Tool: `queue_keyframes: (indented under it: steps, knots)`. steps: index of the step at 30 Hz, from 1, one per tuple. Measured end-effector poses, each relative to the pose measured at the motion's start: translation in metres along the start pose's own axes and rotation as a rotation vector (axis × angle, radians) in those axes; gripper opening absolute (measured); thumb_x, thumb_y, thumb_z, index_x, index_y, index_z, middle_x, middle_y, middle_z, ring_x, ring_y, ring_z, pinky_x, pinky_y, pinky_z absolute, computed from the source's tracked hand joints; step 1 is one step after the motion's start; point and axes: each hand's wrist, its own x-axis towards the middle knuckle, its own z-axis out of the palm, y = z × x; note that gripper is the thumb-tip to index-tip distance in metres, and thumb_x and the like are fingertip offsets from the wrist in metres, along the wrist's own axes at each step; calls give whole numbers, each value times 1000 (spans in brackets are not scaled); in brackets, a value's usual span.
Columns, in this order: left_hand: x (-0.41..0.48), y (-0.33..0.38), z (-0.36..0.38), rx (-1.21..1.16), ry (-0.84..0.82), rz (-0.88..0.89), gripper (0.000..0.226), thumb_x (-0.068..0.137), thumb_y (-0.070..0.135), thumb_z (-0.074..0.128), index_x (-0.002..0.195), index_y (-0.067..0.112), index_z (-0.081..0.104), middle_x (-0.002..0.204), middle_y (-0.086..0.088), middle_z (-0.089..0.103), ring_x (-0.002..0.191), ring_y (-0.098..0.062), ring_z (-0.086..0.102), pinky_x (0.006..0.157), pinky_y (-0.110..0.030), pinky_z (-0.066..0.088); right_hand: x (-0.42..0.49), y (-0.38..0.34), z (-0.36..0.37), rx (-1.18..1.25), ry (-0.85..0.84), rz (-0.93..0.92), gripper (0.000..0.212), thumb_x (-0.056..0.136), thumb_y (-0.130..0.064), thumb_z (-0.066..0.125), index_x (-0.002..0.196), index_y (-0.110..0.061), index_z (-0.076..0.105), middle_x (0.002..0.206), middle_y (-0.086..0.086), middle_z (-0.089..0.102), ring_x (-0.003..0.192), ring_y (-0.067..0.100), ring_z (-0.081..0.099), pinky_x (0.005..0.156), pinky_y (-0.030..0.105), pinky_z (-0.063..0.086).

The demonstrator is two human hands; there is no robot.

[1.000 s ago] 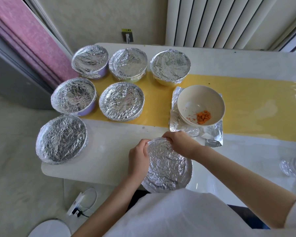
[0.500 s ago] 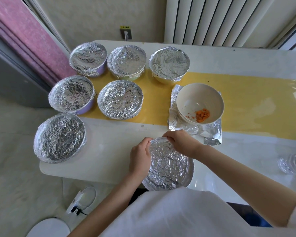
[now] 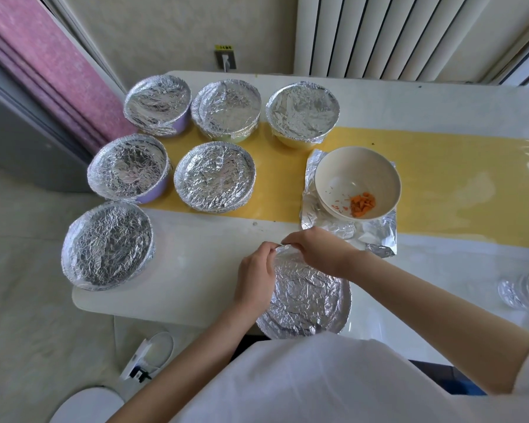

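A foil-covered dish point(image 3: 306, 297) sits at the near edge of the white table point(image 3: 202, 270), right in front of me. My left hand point(image 3: 255, 276) pinches the foil at the dish's far left rim. My right hand point(image 3: 321, 248) pinches the same foil at the far rim, fingertips almost meeting the left hand's. The foil edge between the two hands is lifted and crumpled. An uncovered cream bowl point(image 3: 358, 183) with a few orange carrot bits stands on a loose foil sheet point(image 3: 376, 236) just beyond my right hand.
Several foil-covered bowls stand at the left and back of the table, among them one point(image 3: 107, 245) by the left edge and one point(image 3: 214, 177) on the yellow runner point(image 3: 455, 184). A clear crinkled item point(image 3: 522, 288) lies at the right edge. A radiator stands behind.
Both hands have moved closer together along the far rim of the near dish, and the foil edge between them has come up slightly.
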Motion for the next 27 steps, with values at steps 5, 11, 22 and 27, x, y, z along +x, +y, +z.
queue_keyframes:
  steps: [5,11,22,27]
  knots:
    - [0,1,4,-3,-11,20,14,95,7,47,98,1,59,75,-16,64,66,-34,57,58,-37,37,0,-7,9,-84,60,45,47,85,8,43,120,-17,61,101,14,67,90,31,61,69,33,44]
    - [0,-2,3,-14,14,15,12,95,8,47,98,2,58,76,-13,65,69,-34,59,57,-32,33,0,4,8,86,81,32,28,97,-9,45,117,-15,63,106,8,69,95,27,63,81,33,48]
    - [5,-8,-7,-42,-82,-46,33,99,14,41,129,11,53,117,-9,64,105,-22,60,88,-24,44,-6,9,12,154,206,72,32,90,3,46,108,-12,67,97,9,71,87,28,65,78,37,49]
    - [12,-7,-7,-41,-119,-41,22,97,7,43,102,7,64,71,-4,58,60,-19,51,54,-21,31,-8,6,16,1,191,21,38,85,5,49,111,-17,64,93,10,71,81,30,65,68,38,52]
